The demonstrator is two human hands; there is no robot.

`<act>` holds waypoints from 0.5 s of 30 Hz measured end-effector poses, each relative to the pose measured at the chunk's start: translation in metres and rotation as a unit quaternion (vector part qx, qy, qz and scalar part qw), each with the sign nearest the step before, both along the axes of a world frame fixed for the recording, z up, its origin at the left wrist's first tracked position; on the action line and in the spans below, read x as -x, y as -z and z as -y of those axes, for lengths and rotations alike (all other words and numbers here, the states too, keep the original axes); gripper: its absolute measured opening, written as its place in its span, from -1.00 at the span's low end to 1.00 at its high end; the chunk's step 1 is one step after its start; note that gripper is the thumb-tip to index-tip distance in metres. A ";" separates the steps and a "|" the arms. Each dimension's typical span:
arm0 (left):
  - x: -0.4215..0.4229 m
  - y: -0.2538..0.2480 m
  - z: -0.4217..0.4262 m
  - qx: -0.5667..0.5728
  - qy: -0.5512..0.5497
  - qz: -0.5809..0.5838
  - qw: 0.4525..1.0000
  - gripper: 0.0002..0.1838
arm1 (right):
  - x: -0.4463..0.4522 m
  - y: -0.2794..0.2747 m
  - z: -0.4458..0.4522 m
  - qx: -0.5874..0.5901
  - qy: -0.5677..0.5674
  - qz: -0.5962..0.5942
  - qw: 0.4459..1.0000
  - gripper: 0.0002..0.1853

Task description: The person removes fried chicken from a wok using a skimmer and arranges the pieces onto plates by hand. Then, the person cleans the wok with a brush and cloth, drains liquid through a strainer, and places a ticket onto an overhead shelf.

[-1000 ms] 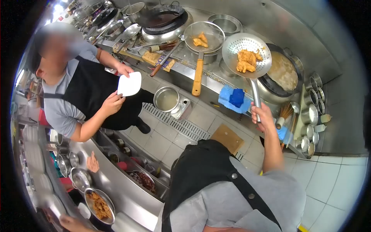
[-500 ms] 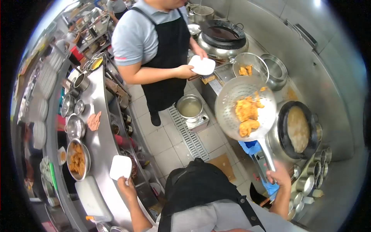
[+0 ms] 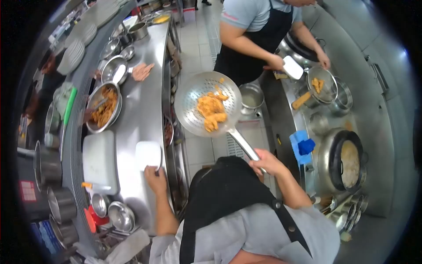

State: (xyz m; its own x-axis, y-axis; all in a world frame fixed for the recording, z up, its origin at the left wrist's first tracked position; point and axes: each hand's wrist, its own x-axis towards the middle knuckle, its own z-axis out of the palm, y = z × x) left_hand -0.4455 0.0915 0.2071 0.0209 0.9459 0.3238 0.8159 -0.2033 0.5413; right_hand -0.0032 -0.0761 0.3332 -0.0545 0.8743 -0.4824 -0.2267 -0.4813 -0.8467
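Note:
My right hand (image 3: pixel 267 163) is closed round the metal handle of a large perforated skimmer (image 3: pixel 187 103). Golden fried pieces (image 3: pixel 211 107) lie in its bowl, which hangs over the aisle beside the counter. At the counter's edge my left hand (image 3: pixel 156 179) grips the near side of a small white square plate (image 3: pixel 148 155). That plate is at or just above the steel surface; I cannot tell which.
A steel counter (image 3: pixel 132 105) at left carries a bowl of fried food (image 3: pixel 103 108) and a white cutting board (image 3: pixel 99 160). At right sits a wok of oil (image 3: pixel 350 165). A co-worker (image 3: pixel 255 39) holds another white plate (image 3: pixel 292 67) near a strainer (image 3: pixel 325 88).
My view has turned left. The loaded skimmer has swung from the stove side toward the counter. A spoon now shows in the bowl of fried food. The co-worker's hand is near the strainer.

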 end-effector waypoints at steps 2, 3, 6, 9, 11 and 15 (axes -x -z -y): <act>0.005 0.001 0.007 -0.022 -0.055 0.043 0.997 -0.61 | 0.028 0.009 -0.028 0.001 -0.033 -0.003 0.999 -0.67; 0.015 0.013 0.011 -0.049 -0.103 0.068 0.991 -0.51 | 0.044 0.010 -0.040 0.005 -0.039 -0.003 0.999 -0.66; 0.029 0.024 0.015 0.037 -0.223 0.229 0.947 -0.30 | 0.085 0.022 -0.066 0.021 -0.066 0.015 0.997 -0.66; 0.047 0.036 0.009 0.165 -0.196 0.496 0.830 -0.22 | 0.127 0.035 -0.085 0.002 -0.095 0.034 0.995 -0.71; 0.034 0.015 0.007 0.169 -0.191 0.474 0.843 -0.14 | 0.129 0.031 -0.094 -0.004 -0.130 0.063 0.990 -0.75; 0.022 0.006 -0.001 0.127 -0.145 0.414 0.890 0.02 | 0.156 0.036 -0.109 -0.028 -0.169 0.132 0.976 -0.79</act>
State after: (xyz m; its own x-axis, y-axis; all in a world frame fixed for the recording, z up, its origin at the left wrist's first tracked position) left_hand -0.4679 0.0926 0.2008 -0.3815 0.9178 -0.1102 0.1151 0.1655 0.9795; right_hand -0.1589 0.0333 0.2969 -0.2249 0.8535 -0.4701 0.1662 -0.4418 -0.8816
